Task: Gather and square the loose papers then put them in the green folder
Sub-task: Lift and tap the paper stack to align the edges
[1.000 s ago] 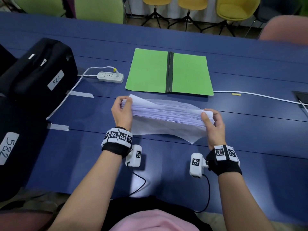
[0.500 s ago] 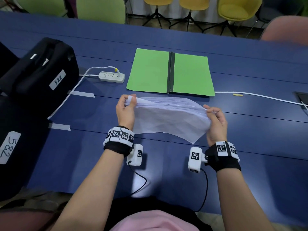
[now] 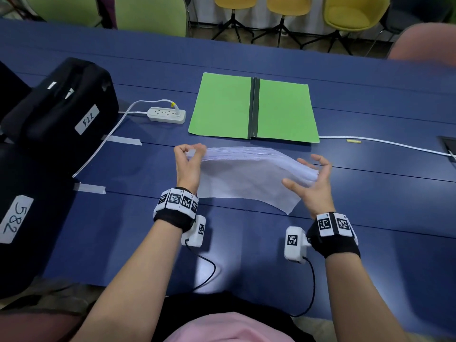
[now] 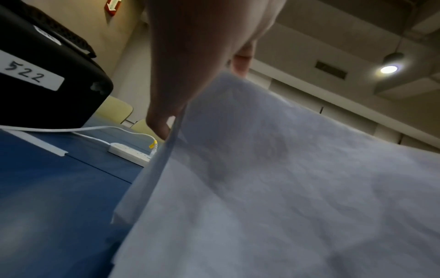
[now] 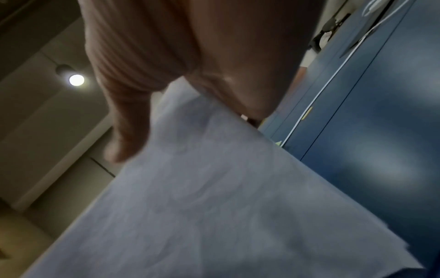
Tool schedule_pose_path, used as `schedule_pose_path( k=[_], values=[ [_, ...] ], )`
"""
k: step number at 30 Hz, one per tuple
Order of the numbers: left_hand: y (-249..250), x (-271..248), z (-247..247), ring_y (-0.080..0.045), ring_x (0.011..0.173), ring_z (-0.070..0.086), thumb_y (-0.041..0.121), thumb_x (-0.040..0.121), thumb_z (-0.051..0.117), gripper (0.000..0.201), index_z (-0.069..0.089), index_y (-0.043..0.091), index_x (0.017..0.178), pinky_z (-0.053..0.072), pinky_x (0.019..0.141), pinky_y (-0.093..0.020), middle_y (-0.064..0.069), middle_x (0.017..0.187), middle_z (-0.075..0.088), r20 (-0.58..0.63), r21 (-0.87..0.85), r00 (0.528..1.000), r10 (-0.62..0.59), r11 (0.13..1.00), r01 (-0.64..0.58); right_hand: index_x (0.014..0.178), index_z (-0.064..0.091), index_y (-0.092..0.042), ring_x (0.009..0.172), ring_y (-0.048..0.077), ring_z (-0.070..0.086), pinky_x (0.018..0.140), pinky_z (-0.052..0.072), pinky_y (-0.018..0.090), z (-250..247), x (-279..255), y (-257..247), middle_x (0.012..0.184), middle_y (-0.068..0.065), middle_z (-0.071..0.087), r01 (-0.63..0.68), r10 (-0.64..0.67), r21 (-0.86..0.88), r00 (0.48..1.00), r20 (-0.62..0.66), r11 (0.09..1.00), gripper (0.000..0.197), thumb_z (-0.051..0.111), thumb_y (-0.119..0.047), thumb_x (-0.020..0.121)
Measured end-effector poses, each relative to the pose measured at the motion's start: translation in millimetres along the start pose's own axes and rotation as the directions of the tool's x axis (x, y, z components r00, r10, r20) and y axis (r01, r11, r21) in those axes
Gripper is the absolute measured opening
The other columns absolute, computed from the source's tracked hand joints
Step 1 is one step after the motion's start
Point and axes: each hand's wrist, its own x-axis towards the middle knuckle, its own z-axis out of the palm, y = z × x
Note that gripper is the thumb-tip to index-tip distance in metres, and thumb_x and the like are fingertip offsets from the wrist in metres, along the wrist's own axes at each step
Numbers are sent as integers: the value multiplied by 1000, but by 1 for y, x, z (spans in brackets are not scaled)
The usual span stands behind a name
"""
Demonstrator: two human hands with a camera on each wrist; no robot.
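A stack of white papers (image 3: 249, 174) stands on its long edge on the blue table (image 3: 370, 206), leaning toward me, top edges fanned. My left hand (image 3: 188, 156) pinches its top left corner. My right hand (image 3: 312, 178) has straight spread fingers against the right end of the stack. The green folder (image 3: 254, 108) lies open flat just behind the papers, black spine in the middle. In the left wrist view the sheets (image 4: 273, 188) fill the lower right under my fingers (image 4: 164, 122). The right wrist view shows the paper (image 5: 214, 206) below my palm.
Black cases labelled 522 (image 3: 64, 112) and 582 (image 3: 17, 218) sit at the left. A white power strip (image 3: 166, 114) with its cable lies left of the folder. Another white cable (image 3: 385, 143) runs to the right. Chairs (image 3: 355, 13) stand beyond the far edge.
The stack has tipped up from lying low to standing on edge. My right hand let go of its grip and spread its fingers against the right end; the left kept its pinch.
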Motion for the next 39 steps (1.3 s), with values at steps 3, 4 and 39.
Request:
schedule_pose_path(
  k=[3,4,39],
  values=[
    [-2,-4,-4,-12,110,50,26,74,76,65,39,20,127,36,92,-21,0,119,53,132,55,991,11,998,-19,124,54,-24,95,-3,64,82,48,14,-2,2,7,107,-2,67,-36,36,6,999,16,999,60,73,5,75],
    [-2,-5,-5,-12,111,51,26,69,79,79,34,21,134,38,95,-21,-2,122,50,174,88,985,19,995,-35,118,61,-19,87,-7,64,80,48,15,0,2,7,102,-4,68,-51,52,-9,999,13,999,49,70,7,77],
    [2,23,-55,-9,113,62,36,33,95,78,69,29,106,47,100,-29,10,108,72,574,417,789,-221,908,-48,63,66,-18,58,4,61,57,49,16,-33,-15,-5,61,-7,65,-84,70,64,979,194,994,24,70,5,69]
  ],
)
